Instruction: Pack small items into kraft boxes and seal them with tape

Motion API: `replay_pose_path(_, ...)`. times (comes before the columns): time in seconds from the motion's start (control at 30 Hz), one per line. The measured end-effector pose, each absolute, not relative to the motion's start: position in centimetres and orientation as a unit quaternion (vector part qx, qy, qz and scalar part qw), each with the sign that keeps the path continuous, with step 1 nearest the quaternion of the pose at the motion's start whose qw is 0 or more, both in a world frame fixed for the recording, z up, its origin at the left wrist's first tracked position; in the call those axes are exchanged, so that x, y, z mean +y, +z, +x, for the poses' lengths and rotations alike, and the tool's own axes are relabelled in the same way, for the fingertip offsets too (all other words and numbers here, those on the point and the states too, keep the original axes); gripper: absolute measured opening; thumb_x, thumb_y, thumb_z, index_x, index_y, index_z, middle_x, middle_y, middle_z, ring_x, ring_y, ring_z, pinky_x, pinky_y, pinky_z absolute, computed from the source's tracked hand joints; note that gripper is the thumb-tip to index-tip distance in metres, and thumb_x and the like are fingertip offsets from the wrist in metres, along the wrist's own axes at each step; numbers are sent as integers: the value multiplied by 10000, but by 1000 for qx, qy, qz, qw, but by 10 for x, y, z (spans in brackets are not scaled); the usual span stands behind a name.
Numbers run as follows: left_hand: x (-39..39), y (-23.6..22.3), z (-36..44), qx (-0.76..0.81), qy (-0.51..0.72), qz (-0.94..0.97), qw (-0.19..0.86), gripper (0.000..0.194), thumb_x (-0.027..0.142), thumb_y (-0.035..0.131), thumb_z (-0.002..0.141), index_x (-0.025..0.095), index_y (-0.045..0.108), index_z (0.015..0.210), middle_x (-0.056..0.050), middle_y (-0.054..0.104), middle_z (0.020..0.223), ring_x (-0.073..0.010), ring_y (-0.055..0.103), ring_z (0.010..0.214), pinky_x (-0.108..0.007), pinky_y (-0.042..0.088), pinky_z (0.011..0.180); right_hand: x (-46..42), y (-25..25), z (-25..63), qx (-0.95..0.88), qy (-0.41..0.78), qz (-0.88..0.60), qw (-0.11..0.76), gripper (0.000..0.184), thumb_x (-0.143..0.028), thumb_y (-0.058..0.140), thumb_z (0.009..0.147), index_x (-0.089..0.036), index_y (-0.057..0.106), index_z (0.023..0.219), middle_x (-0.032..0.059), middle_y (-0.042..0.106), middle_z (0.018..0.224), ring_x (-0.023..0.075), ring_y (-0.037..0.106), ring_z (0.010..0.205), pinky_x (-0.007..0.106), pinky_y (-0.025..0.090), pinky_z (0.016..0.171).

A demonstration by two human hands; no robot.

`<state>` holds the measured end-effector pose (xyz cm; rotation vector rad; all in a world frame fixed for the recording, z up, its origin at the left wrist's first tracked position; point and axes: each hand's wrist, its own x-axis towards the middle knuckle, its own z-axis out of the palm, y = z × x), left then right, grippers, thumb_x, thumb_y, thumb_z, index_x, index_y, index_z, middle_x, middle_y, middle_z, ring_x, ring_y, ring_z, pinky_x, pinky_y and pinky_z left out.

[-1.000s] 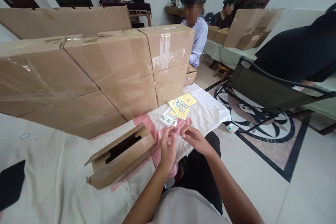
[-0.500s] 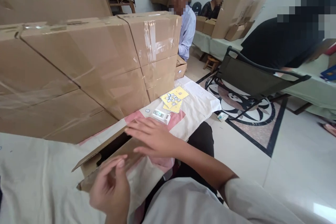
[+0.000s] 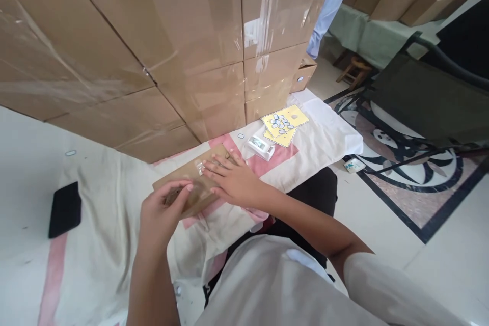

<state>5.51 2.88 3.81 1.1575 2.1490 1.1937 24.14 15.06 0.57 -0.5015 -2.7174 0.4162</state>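
A small brown cardboard box point(image 3: 183, 168) lies on the cloth in front of me, its top now looking closed over. My right hand point(image 3: 239, 181) rests flat on the top with fingers spread, beside a strip of clear tape point(image 3: 199, 167). At the box's near left end, my left hand point(image 3: 162, 209) curls round the edge, thumb and fingertips close together; part of that end is hidden by it. Beyond the box lie a white packet point(image 3: 261, 147) with a picture on it and yellow cards point(image 3: 294, 116) bearing several small white pieces.
A wall of taped cartons point(image 3: 191, 25) stands along the table's back. On the cloth to the left is a black flat object point(image 3: 65, 210). An open carton point(image 3: 304, 76) stands past the wall's right end. A folding chair point(image 3: 424, 86) is on the tiled floor at right.
Both hands have come from beside the white packet to the cardboard box. Its raised flap has gone down and the dark opening no longer shows. The view has tilted downward.
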Motion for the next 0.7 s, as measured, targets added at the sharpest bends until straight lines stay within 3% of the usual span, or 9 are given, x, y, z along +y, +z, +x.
replay_pose_path(0.13, 47, 31, 47, 749, 421, 490, 149, 224, 474, 718, 828, 260, 768, 870, -43, 734, 1130, -256, 653, 1127, -424, 512, 1020, 149, 7, 242, -957, 146, -176, 177, 474, -384, 461, 1082, -179, 525, 1505, 79, 436, 1631, 339, 303, 1565, 644, 100, 1300)
replay_pose_path(0.27, 56, 23, 42, 765, 351, 529, 109, 222, 479, 686, 833, 290, 764, 918, -26, 719, 1186, -292, 598, 1210, -534, 410, 1124, 149, 6, 242, -957, 151, -179, 170, 488, -384, 454, 1083, -166, 512, 1515, 83, 415, 1643, 345, 287, 1569, 670, 160, 1273)
replay_pose_path(0.37, 57, 27, 43, 803, 274, 520, 98, 258, 509, 661, 840, 299, 758, 955, -27, 652, 1364, -349, 511, 1325, -597, 335, 1148, 149, 8, 242, -959, 147, -179, 162, 504, -389, 446, 1084, -148, 505, 1522, 81, 417, 1643, 343, 281, 1570, 664, 212, 1256)
replay_pose_path(0.47, 57, 36, 47, 841, 206, 490, 106, 469, 544, 643, 859, 336, 657, 1279, -49, 515, 1552, -390, 394, 1437, -627, 296, 1147, 149, 10, 243, -962, 135, -181, 153, 504, -394, 428, 1089, -159, 500, 1529, 70, 404, 1651, 324, 287, 1570, 633, 270, 1241)
replay_pose_path(0.53, 59, 40, 47, 847, 188, 482, 124, 668, 550, 623, 883, 354, 456, 1500, -73, 535, 1539, -375, 393, 1452, -631, 261, 1163, 150, 10, 243, -964, 126, -183, 148, 505, -392, 419, 1091, -164, 493, 1536, 64, 392, 1657, 318, 289, 1569, 625, 300, 1224)
replay_pose_path(0.57, 60, 40, 47, 848, 183, 480, 128, 673, 550, 598, 903, 355, 420, 1522, -75, 574, 1501, -361, 424, 1434, -628, 243, 1171, 149, 11, 243, -964, 123, -185, 147, 505, -390, 418, 1091, -165, 493, 1537, 64, 394, 1656, 316, 291, 1567, 622, 309, 1218)
replay_pose_path(0.7, 67, 35, 44, 851, 165, 482, 127, 406, 554, 479, 968, 330, 635, 1269, -53, 669, 1369, -316, 568, 1282, -588, 264, 1154, 148, 9, 242, -963, 119, -187, 153, 481, -374, 411, 1095, -203, 507, 1535, 64, 435, 1635, 316, 314, 1553, 610, 313, 1210)
